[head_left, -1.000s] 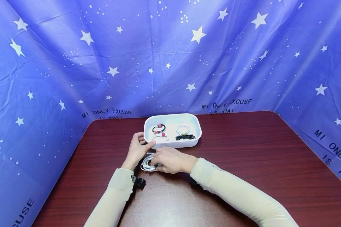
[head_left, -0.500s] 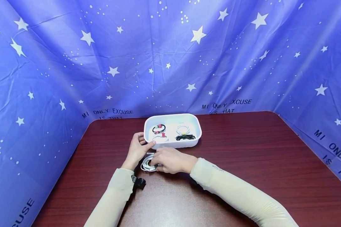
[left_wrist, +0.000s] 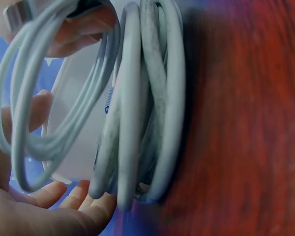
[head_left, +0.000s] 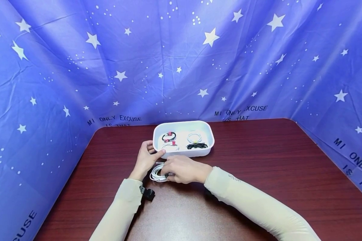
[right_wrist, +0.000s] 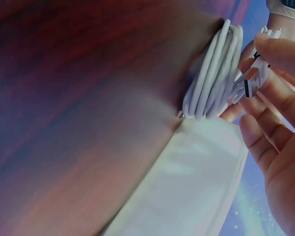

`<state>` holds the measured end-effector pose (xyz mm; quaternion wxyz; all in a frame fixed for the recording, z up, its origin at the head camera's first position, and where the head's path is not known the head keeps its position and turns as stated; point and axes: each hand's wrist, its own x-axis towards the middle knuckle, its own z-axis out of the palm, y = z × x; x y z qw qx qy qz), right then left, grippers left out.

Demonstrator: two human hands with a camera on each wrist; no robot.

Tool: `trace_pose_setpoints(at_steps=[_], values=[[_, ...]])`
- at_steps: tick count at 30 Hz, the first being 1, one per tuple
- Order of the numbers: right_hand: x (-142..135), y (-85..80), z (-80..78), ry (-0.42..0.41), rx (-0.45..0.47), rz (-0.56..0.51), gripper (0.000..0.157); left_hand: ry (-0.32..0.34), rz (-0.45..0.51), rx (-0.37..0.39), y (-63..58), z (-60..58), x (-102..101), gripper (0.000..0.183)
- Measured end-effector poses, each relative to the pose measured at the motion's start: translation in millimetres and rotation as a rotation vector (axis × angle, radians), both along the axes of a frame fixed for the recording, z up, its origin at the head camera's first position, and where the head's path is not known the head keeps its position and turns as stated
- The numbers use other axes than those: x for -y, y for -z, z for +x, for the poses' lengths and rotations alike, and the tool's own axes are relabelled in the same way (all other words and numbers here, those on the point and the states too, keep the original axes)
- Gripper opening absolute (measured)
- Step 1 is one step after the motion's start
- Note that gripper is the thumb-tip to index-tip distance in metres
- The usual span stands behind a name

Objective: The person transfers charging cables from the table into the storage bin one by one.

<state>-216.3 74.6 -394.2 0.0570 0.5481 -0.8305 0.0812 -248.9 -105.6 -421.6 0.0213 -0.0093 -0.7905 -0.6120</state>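
Observation:
In the head view my left hand [head_left: 142, 161] holds the front left corner of a white plastic box [head_left: 196, 153], thumb at the front rim and fingers along the side. Just in front of the box, my right hand [head_left: 184, 170] pinches a coiled white USB cable [left_wrist: 59, 145]; its metal plug [right_wrist: 253, 82] shows by the thumb in the right wrist view. Beside that coil is a thicker white cable coil [left_wrist: 129, 98], smudged grey. From above, the right fingers partly hide both coils. Inside the box lie coiled cables: black with red ties [head_left: 169, 137], white with a red tie [head_left: 170, 146].
On the box's right side are a white coil with a yellow tie [head_left: 194, 137] and a black cable bundle [head_left: 197, 146]. The dark red-brown table [head_left: 259, 160] extends around the box. Blue star-patterned curtains [head_left: 169, 50] stand behind and at both sides.
My right hand and forearm have shifted slightly to the right, still holding the white cable. My left hand and the box look the same.

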Motion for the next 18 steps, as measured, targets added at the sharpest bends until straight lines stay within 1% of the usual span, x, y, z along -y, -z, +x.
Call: trace_pose_setpoints(at_steps=[7,14,18], values=[[-7.7,-7.3,0.1,-0.015,0.002,-0.005,0.014,0.000,-0.003,-0.002,0.7,0.3,0.4,0.066],[-15.9,-16.5,0.4,-0.026,-0.020,-0.008,0.016,0.000,-0.022,-0.011,2.3,-0.3,-0.4,0.065],[-21.1,-21.8,-0.8,-0.030,-0.038,-0.023,0.015,-0.001,-0.022,-0.003,1.5,-0.5,-0.4,0.066]])
